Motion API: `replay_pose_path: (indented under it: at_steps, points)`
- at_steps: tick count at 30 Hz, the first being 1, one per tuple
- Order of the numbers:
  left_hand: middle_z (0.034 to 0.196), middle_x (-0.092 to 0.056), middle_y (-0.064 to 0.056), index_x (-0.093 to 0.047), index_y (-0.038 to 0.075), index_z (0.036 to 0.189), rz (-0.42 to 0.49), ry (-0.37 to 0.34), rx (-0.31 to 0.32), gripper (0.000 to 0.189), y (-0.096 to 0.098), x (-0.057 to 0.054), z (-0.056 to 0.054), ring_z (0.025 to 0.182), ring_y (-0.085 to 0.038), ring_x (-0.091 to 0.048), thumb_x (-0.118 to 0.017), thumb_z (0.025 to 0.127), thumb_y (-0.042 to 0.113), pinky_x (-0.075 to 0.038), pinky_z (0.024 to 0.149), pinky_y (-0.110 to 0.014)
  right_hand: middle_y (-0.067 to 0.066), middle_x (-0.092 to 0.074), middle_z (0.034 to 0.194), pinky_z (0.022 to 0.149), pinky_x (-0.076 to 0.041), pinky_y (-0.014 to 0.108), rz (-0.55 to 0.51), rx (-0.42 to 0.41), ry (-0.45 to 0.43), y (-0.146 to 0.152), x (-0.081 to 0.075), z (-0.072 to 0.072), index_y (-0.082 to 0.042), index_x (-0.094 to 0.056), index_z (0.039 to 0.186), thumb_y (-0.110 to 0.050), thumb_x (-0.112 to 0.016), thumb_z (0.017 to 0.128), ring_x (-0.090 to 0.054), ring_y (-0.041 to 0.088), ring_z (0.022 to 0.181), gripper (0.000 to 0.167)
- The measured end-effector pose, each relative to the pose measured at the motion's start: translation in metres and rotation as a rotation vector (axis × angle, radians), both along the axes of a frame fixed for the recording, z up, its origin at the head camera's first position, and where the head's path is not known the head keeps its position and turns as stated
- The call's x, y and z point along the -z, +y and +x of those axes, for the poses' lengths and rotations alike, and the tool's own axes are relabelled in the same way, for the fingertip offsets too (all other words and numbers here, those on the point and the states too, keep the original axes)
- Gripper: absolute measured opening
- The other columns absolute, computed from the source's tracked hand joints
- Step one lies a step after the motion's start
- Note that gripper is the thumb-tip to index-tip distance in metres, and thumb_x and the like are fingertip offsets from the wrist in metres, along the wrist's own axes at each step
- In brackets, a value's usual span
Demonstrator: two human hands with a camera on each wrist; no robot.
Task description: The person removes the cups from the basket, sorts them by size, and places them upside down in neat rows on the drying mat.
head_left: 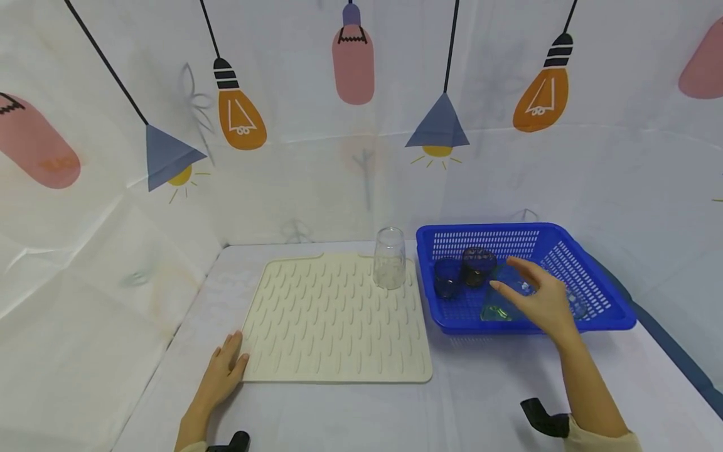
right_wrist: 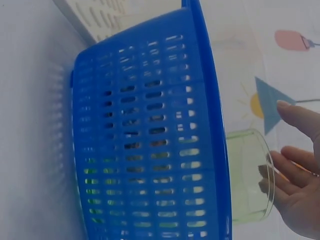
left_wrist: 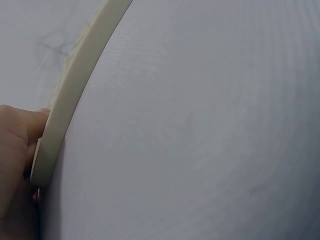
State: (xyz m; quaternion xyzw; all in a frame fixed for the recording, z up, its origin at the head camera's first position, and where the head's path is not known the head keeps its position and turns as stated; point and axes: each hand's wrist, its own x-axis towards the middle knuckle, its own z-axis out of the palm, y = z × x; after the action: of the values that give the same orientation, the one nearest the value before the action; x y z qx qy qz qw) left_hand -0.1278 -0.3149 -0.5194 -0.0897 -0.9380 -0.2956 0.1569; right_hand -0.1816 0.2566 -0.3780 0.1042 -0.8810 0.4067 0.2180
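Right grip (head_left: 539, 300) spread open by the green glass (right_wrist: 246, 182) near blue basket (head_left: 486, 228) front edge, left grip (head_left: 222, 371) loose against mat (head_left: 339, 320); if I pinch crooked, glass might tip

Soft, even light fills the head view, leaving faint, blurry-edged shadows on the table (head_left: 350, 414). Both wrist views look dimmer and greyer, the left darkening toward the right.

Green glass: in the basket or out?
In: the green glass sits within the blue basket, its top above the rim in the right wrist view.
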Motion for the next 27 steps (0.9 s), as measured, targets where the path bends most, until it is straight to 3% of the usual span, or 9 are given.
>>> replay_pose_path:
  at_steps: [6,9,11,14,15,17,19,22,27]
  points:
    - [0.132,-0.040,-0.040,-0.039,-0.020,0.129,-0.003,0.008,-0.004,0.049,0.000,0.001,0.001,0.120,-0.057,-0.035,-0.057,0.089,0.002,-0.022,0.102,-0.064,0.025,-0.056,0.126,0.097,-0.036,0.006,-0.048,0.059,-0.010,0.011,0.006,0.002,0.003,-0.054,0.127,-0.022,-0.076,0.080,-0.050,0.042,0.120,0.058]
    - [0.131,-0.040,-0.040,-0.040,-0.020,0.129,-0.001,0.008,-0.009,0.049,0.000,-0.001,0.001,0.120,-0.058,-0.036,-0.057,0.089,0.001,-0.022,0.102,-0.065,0.027,-0.054,0.128,0.104,-0.038,0.020,-0.010,0.079,-0.028,0.018,0.009,0.000,0.002,-0.052,0.130,-0.027,-0.076,0.080,-0.047,0.046,0.120,0.062]
    - [0.131,-0.040,-0.040,-0.040,-0.020,0.129,-0.002,0.006,-0.012,0.049,0.000,-0.001,0.001,0.120,-0.058,-0.036,-0.057,0.089,0.002,-0.022,0.102,-0.065,0.024,-0.053,0.131,0.107,-0.036,0.030,-0.019,0.095,-0.034,0.029,0.024,-0.008,-0.001,-0.052,0.132,-0.026,-0.076,0.080,-0.045,0.042,0.124,0.063]
    - [0.131,-0.040,-0.040,-0.040,-0.021,0.129,-0.005,0.006,-0.010,0.049,0.000,-0.002,0.001,0.120,-0.058,-0.035,-0.057,0.089,0.002,-0.022,0.101,-0.066,0.015,-0.051,0.137,0.110,-0.033,0.034,-0.026,0.116,-0.038,0.051,0.054,-0.023,-0.009,-0.050,0.136,-0.028,-0.077,0.079,-0.042,0.030,0.131,0.066]
    - [0.131,-0.040,-0.040,-0.040,-0.021,0.129,-0.004,0.005,-0.008,0.049,0.000,-0.002,0.001,0.120,-0.058,-0.035,-0.057,0.089,0.002,-0.022,0.101,-0.066,0.012,-0.050,0.139,0.111,-0.030,0.029,-0.049,0.113,-0.033,0.058,0.065,-0.029,-0.011,-0.049,0.137,-0.027,-0.078,0.078,-0.041,0.025,0.133,0.067]
    - [0.131,-0.040,-0.040,-0.040,-0.021,0.129,-0.006,0.008,-0.005,0.049,0.000,-0.001,0.001,0.120,-0.058,-0.035,-0.057,0.088,0.001,-0.023,0.100,-0.066,0.011,-0.048,0.141,0.112,-0.028,0.030,-0.054,0.112,-0.041,0.062,0.071,-0.031,-0.013,-0.047,0.138,-0.029,-0.077,0.078,-0.038,0.025,0.135,0.069]
    - [0.131,-0.040,-0.041,-0.040,-0.021,0.129,-0.007,0.010,-0.004,0.050,0.000,-0.001,0.000,0.120,-0.058,-0.035,-0.057,0.088,0.002,-0.023,0.100,-0.066,0.015,-0.045,0.142,0.113,-0.027,0.038,-0.072,0.099,-0.067,0.058,0.065,-0.026,-0.010,-0.045,0.140,-0.029,-0.077,0.079,-0.036,0.032,0.135,0.072]
    - [0.131,-0.040,-0.040,-0.040,-0.021,0.128,-0.009,0.018,-0.004,0.050,0.000,0.000,0.000,0.120,-0.058,-0.036,-0.058,0.088,0.001,-0.024,0.099,-0.066,0.025,-0.040,0.142,0.107,-0.028,0.054,-0.038,0.101,-0.116,0.044,0.043,-0.013,-0.003,-0.038,0.143,-0.034,-0.073,0.081,-0.034,0.044,0.132,0.077]
    - [0.130,-0.041,-0.041,-0.041,-0.021,0.128,-0.008,0.021,-0.004,0.049,0.000,0.000,-0.001,0.120,-0.059,-0.036,-0.058,0.087,0.001,-0.024,0.099,-0.066,0.031,-0.036,0.142,0.104,-0.028,0.060,-0.002,0.099,-0.158,0.028,0.020,0.002,0.003,-0.030,0.144,-0.031,-0.071,0.084,-0.034,0.050,0.129,0.080]
